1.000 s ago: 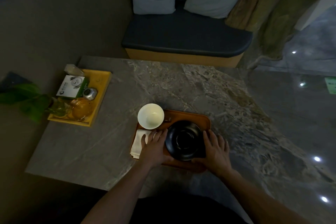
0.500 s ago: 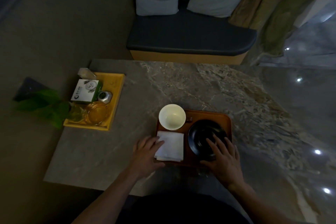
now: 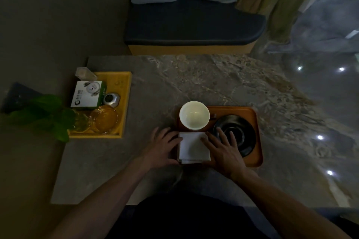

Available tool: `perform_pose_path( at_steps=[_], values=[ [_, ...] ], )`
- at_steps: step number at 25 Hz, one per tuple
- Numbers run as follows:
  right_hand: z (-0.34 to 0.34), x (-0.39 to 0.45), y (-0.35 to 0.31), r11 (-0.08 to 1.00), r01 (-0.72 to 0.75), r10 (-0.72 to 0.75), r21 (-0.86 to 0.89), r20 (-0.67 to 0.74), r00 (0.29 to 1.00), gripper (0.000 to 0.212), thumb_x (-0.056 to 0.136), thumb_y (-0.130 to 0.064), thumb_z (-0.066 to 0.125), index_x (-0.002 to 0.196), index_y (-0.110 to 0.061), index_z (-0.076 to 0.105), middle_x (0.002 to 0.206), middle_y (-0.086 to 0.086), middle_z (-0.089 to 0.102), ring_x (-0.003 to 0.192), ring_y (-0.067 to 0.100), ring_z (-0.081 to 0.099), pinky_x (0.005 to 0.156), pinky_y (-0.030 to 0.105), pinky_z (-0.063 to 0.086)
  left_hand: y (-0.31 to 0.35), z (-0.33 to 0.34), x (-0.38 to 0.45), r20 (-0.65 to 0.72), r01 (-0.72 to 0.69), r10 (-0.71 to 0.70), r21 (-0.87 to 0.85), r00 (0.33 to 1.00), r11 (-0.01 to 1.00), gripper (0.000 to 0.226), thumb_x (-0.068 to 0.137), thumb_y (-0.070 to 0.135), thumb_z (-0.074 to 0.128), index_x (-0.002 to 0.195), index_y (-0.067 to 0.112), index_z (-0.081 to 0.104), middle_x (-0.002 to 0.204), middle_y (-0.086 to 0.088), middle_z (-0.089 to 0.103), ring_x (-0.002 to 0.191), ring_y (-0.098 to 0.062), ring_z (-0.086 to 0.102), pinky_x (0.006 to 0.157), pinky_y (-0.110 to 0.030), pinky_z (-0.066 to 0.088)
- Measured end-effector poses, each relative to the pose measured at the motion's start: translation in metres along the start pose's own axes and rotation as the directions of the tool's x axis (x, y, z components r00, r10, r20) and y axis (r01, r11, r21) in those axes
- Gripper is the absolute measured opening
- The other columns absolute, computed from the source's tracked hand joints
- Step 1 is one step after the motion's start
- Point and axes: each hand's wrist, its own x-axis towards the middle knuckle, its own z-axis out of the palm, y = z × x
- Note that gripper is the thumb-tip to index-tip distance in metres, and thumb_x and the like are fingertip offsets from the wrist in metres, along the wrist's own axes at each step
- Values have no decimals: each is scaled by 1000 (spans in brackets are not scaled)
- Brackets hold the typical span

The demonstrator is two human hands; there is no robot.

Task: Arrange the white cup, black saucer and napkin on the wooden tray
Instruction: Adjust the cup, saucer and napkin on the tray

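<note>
Folded square napkin (image 3: pixel 193 144) on wooden tray (image 3: pixel 252 112), both hands' fingers (image 3: pixel 208 142) spread flat

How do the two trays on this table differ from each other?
The yellow tray is squarish with sharp corners; the brown tray is wider, with rounded corners. The yellow tray is crowded with a small box, a glass dish and other bits; the brown tray holds a white cup, a black saucer and a folded napkin. Both hands are at the brown tray, none at the yellow tray. Both trays lie flat on the stone table.
</note>
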Motion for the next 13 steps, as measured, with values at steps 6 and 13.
perform_pose_path(
  at_steps=[6, 13],
  values=[
    [6, 11, -5, 999, -34, 34, -17, 25, 999, 92, 82, -70, 51, 153, -31, 9, 164, 3, 8, 148, 35, -10, 113, 66, -5, 1, -1, 8, -9, -54, 55, 43, 998, 998, 85, 78, 69, 57, 148, 30, 30, 158, -5, 26, 148, -30, 11, 117, -57, 0],
    [1, 15, -7, 1000, -28, 28, -12, 23, 999, 92, 80, -67, 56, 153, -30, 13, 163, 5, 12, 149, 37, -7, 113, 67, -3, 8, -4, 9, -32, -15, 15, 18, 999, 1000, 82, 78, 74, 52, 145, 31, 33, 156, -3, 28, 147, -29, 12, 117, -57, -2]
  ],
)
